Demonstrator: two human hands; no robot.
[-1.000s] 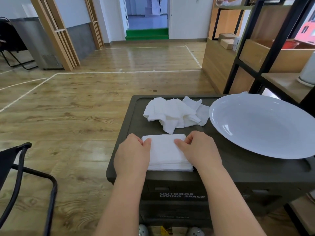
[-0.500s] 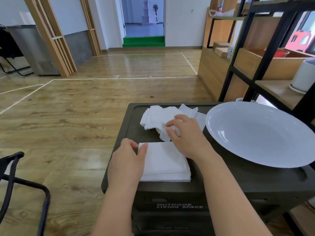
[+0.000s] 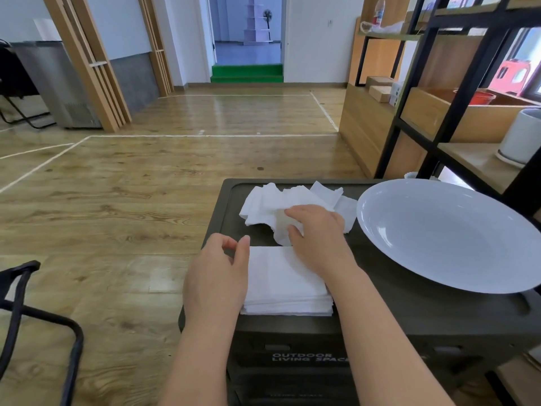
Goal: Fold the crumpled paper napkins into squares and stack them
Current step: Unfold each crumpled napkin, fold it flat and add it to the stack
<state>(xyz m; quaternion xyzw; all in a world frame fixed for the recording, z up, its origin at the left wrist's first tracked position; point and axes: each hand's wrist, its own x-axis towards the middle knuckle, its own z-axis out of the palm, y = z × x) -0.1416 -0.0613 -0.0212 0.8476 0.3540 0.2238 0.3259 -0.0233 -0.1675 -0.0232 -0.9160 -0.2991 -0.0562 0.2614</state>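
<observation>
A neat stack of folded white napkins [image 3: 285, 284] lies at the front of the dark box lid [image 3: 380, 315]. Behind it sits a pile of crumpled white napkins [image 3: 269, 203]. My right hand [image 3: 317, 232] reaches over the stack and grips the near part of the crumpled pile between thumb and fingers. My left hand [image 3: 218, 272] rests at the left edge of the folded stack, fingers loosely curled, holding nothing.
A large white plate [image 3: 448, 232] fills the right half of the lid. A black metal shelf [image 3: 439, 92] with a white cup [image 3: 519, 137] stands to the right. A black chair frame [image 3: 32, 312] is at the lower left on the wooden floor.
My right hand left the folded stack, moved forward to the crumpled pile and closed on a napkin. My left hand stayed beside the stack, its fingers curling a little.
</observation>
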